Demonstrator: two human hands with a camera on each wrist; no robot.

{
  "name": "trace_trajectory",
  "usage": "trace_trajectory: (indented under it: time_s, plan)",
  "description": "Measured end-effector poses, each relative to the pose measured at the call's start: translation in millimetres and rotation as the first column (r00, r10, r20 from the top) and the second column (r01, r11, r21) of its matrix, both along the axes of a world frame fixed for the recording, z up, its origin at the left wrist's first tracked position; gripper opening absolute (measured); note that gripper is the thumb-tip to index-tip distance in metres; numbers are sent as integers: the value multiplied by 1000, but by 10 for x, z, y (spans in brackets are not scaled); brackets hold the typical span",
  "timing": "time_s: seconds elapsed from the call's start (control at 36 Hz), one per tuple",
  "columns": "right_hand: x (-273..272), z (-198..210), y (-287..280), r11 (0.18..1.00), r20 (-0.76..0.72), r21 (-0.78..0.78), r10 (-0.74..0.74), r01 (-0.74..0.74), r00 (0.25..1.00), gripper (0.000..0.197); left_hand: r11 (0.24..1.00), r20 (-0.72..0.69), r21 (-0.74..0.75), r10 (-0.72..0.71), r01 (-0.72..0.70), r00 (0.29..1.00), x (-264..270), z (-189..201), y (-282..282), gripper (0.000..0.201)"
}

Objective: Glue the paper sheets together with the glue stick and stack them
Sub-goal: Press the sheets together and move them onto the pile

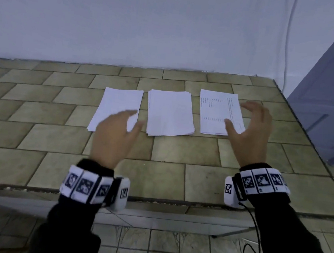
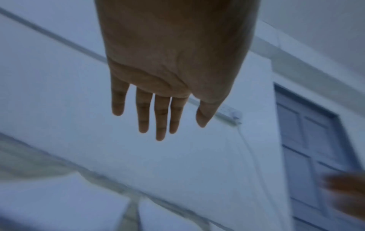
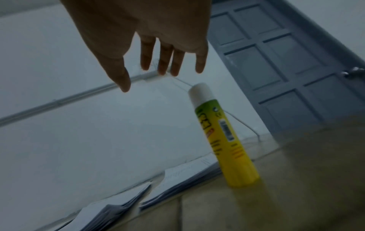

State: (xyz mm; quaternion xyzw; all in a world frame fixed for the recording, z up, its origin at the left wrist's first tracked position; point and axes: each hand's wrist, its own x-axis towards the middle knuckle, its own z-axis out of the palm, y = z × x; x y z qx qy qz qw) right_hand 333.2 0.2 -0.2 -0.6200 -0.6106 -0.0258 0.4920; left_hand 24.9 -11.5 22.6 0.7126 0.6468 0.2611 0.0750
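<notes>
Three piles of white paper lie in a row on the tiled table: a left pile (image 1: 117,106), a middle pile (image 1: 170,112) and a right pile (image 1: 218,110) with printed text on top. My left hand (image 1: 117,132) hovers open over the near corner of the left pile, fingers straight (image 2: 158,118). My right hand (image 1: 250,129) hovers open beside the right pile, holding nothing (image 3: 164,62). A yellow-green glue stick (image 3: 227,137) with a white cap stands upright on the table in the right wrist view, just below my right fingers; my right hand hides it in the head view.
The tiled table (image 1: 157,176) reaches a white wall at the back and ends at its right edge near a grey panelled door (image 1: 331,90). A black cable (image 1: 254,224) hangs from my right wrist band. The paper edges (image 3: 177,179) lie left of the glue stick.
</notes>
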Motion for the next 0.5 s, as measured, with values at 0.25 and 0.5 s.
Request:
trace_trajectory:
  time_s: [0.25, 0.5]
  plan:
    - [164, -181, -27, 930, -392, -367, -154, 0, 907, 77, 853, -293, -415, 205, -317, 934, -451, -350, 991, 76]
    - [167, -289, -47, 879, -380, -477, -230, 23, 896, 54, 778, -434, -500, 156, -381, 887, -469, -694, 1069, 76]
